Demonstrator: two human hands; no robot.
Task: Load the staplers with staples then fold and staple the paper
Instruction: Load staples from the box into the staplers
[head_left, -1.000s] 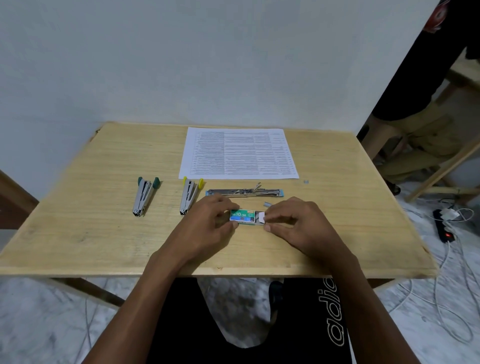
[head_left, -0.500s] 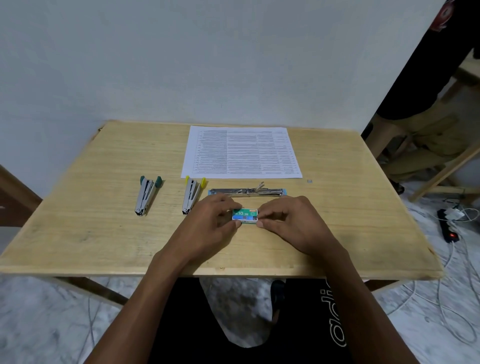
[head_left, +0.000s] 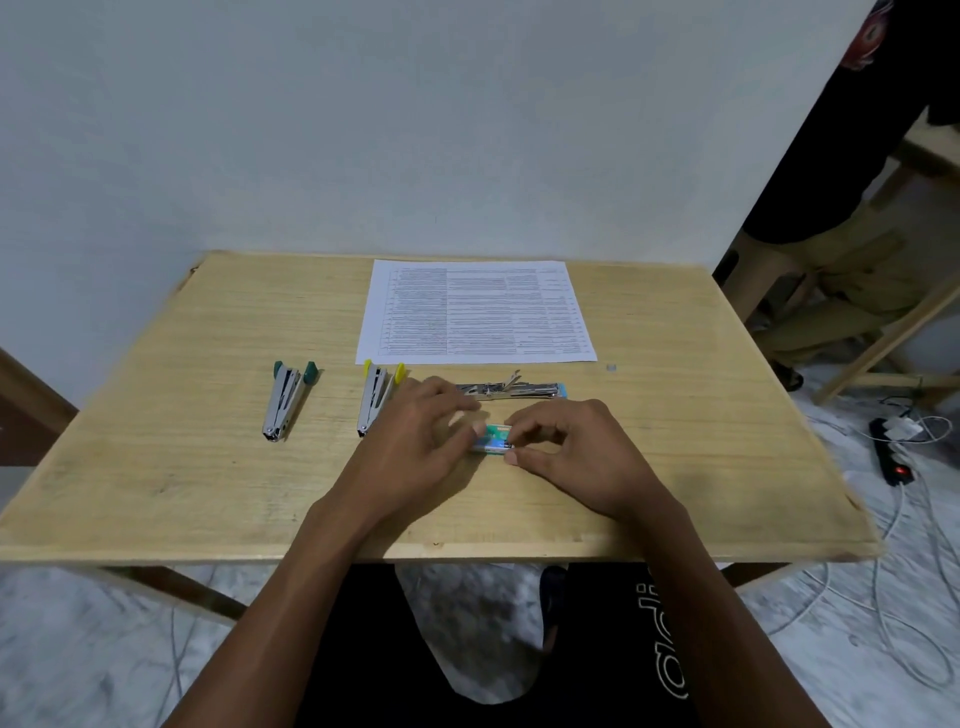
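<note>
A small green and blue staple box (head_left: 492, 439) lies on the wooden table (head_left: 208, 467) between my two hands. My left hand (head_left: 415, 441) holds its left end with thumb and fingers. My right hand (head_left: 576, 452) pinches its right end, fingers curled. Just behind the box lies a blue stapler (head_left: 511, 389) opened out flat, its metal magazine showing. A yellow-tipped stapler (head_left: 378, 397) lies left of my left hand, and a green-tipped stapler (head_left: 287, 399) farther left. A printed sheet of paper (head_left: 475, 312) lies flat at the back of the table.
A small pale scrap (head_left: 611, 367) lies on the table right of the paper. At the right stands another person (head_left: 852, 218) by a wooden frame (head_left: 883, 353). A black power strip (head_left: 889, 457) and cables lie on the marble floor.
The box's white inner tray, pulled out to the right a second ago, is back inside the box. My right hand has moved left against the box's end.
</note>
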